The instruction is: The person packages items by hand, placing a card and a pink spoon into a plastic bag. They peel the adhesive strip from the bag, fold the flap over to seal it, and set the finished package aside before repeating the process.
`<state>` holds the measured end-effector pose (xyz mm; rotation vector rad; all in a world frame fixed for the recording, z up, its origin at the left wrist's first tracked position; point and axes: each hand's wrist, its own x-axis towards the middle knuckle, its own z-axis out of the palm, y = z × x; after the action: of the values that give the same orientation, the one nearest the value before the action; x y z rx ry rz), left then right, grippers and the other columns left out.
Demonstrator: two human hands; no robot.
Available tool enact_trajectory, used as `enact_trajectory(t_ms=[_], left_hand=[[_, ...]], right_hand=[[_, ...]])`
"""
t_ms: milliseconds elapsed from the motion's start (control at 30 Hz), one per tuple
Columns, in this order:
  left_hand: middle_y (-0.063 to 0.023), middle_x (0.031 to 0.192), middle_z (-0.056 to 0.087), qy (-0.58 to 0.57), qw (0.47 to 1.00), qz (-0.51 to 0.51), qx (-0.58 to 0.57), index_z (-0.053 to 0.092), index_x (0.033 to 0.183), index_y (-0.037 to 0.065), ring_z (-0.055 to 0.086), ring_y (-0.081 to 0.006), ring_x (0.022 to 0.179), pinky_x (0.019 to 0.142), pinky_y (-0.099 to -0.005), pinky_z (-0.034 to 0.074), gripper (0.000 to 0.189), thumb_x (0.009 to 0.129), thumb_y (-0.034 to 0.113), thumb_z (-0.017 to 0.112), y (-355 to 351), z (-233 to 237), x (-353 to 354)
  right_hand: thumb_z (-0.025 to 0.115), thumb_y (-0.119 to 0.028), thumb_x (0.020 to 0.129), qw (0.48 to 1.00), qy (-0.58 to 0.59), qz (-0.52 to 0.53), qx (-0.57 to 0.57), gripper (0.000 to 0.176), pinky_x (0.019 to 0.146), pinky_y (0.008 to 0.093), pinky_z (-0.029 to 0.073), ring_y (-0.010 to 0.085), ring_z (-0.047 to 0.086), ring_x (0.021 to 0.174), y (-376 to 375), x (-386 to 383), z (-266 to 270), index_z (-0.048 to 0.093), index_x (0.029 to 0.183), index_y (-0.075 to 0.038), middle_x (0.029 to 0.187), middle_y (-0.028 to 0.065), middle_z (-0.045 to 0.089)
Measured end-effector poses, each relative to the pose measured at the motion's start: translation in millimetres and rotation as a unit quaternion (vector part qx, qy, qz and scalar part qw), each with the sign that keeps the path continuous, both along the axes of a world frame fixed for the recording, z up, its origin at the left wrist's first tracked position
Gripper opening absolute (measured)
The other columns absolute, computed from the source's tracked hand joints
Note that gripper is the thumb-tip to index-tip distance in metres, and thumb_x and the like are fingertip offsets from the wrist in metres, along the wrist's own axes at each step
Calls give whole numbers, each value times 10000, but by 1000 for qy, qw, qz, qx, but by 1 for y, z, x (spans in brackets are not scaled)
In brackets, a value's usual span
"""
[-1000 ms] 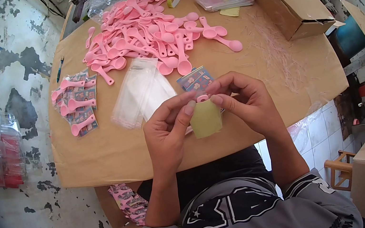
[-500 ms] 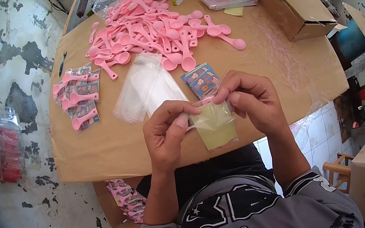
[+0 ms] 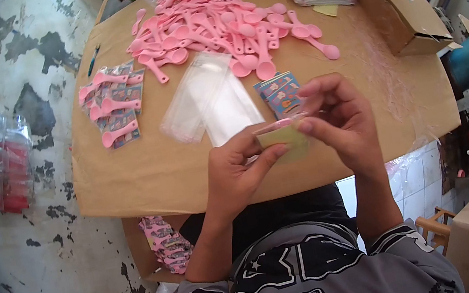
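A small clear plastic bag with a yellowish card point(image 3: 285, 135) inside is held above the table's near edge. A bit of pink spoon point(image 3: 284, 122) shows at its top. My left hand point(image 3: 239, 169) is closed on the bag's left side, thumb on the front. On the bag's right upper corner rests the thumb of my right hand point(image 3: 343, 119); its index finger is raised away, and the other fingers are partly hidden behind. Just beyond the bag lies a stack of blue printed cards point(image 3: 281, 96). Flat clear bags point(image 3: 228, 110) lie left of the cards.
A big heap of pink spoons point(image 3: 213, 19) covers the table's far middle. Packed spoons point(image 3: 116, 104) lie at the left beside a pen point(image 3: 94, 60). A cardboard box point(image 3: 401, 10) stands at the right. More packed spoons point(image 3: 165, 245) fill a box below the table's edge.
The bag has tipped, so its card appears foreshortened. My left thumb has moved across its front, and my right index finger has lifted off. The whole view has shifted slightly.
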<state>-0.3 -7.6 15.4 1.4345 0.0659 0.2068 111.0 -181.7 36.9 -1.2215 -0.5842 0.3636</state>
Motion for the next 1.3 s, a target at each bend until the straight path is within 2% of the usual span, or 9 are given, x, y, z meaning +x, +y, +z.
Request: enact_trajectory(t_ms=[167, 333, 467, 667, 767, 833, 933, 1067, 1300], left_hand=[[-122, 1107, 782, -118, 962, 137, 206, 732, 1213, -12, 729, -153, 1024, 889, -282, 575, 260, 954, -24, 706, 30, 2, -12], [-127, 1210, 760, -112, 771, 396, 485, 721, 1254, 20, 717, -224, 1148, 989, -371, 545, 293, 966, -12, 678, 108, 26, -36], [-176, 1366, 672, 70, 743, 337, 574, 627, 1380, 18, 616, -296, 1312, 1070, -392, 477, 432, 950, 14, 667, 152, 34, -55], [-155, 1133, 724, 72, 837, 299, 453, 677, 1298, 30, 684, -239, 1059, 916, -370, 529, 357, 957, 134, 694, 144, 5, -33], [-128, 952, 694, 60, 797, 232, 554, 694, 1158, -24, 657, -215, 848, 740, -355, 516, 328, 950, 227, 733, 141, -1, 9], [-111, 871, 676, 69, 762, 208, 610, 696, 1063, -38, 634, -213, 763, 688, -341, 496, 331, 940, 264, 753, 149, -10, 29], [-122, 837, 702, 131, 836, 141, 514, 675, 953, -20, 656, -245, 733, 706, -359, 522, 341, 888, 286, 812, 163, -6, 46], [3, 807, 659, 161, 900, 60, 400, 667, 991, 31, 591, -71, 738, 654, -244, 439, 305, 865, 241, 850, 194, -13, 53], [31, 810, 629, 230, 934, 30, 272, 662, 1007, 41, 556, -47, 715, 644, -223, 412, 307, 867, 233, 855, 202, -4, 56]], right_hand=[[718, -20, 959, 978, -84, -188, -41, 188, 665, 185, 438, 32, 599, 811, -32, 19, -2, 673, 1140, 5, 931, 4, 671], [696, -175, 1001, 985, -89, -143, -37, 276, 791, 289, 508, 158, 668, 901, -89, 43, 17, 671, 1205, 10, 1004, 89, 710], [712, -235, 969, 625, -380, -360, -579, 380, 1057, 495, 461, 434, 618, 1217, -104, 49, -15, 661, 1292, -41, 1194, 195, 709], [738, -233, 950, 796, -295, -319, -422, 362, 866, 411, 520, 295, 670, 1007, -72, 28, -9, 675, 1237, -22, 1108, 154, 710], [759, -265, 938, 877, -179, -203, -397, 365, 748, 370, 508, 236, 631, 854, -40, 12, -4, 674, 1178, -3, 990, 130, 681], [782, -296, 920, 880, -184, -172, -402, 372, 718, 364, 503, 224, 610, 809, -27, 9, -11, 666, 1117, -2, 929, 116, 654], [813, -334, 890, 897, -148, -142, -391, 397, 700, 362, 499, 219, 596, 783, -15, 7, -20, 646, 1038, -5, 877, 104, 626], [844, -309, 871, 916, -99, -159, -356, 392, 652, 330, 478, 165, 564, 715, -14, 8, -33, 611, 951, -4, 796, 70, 617], [764, -246, 963, 948, -34, -168, -268, 286, 603, 282, 425, 83, 494, 652, -16, 15, -44, 667, 939, 21, 726, 43, 622]])
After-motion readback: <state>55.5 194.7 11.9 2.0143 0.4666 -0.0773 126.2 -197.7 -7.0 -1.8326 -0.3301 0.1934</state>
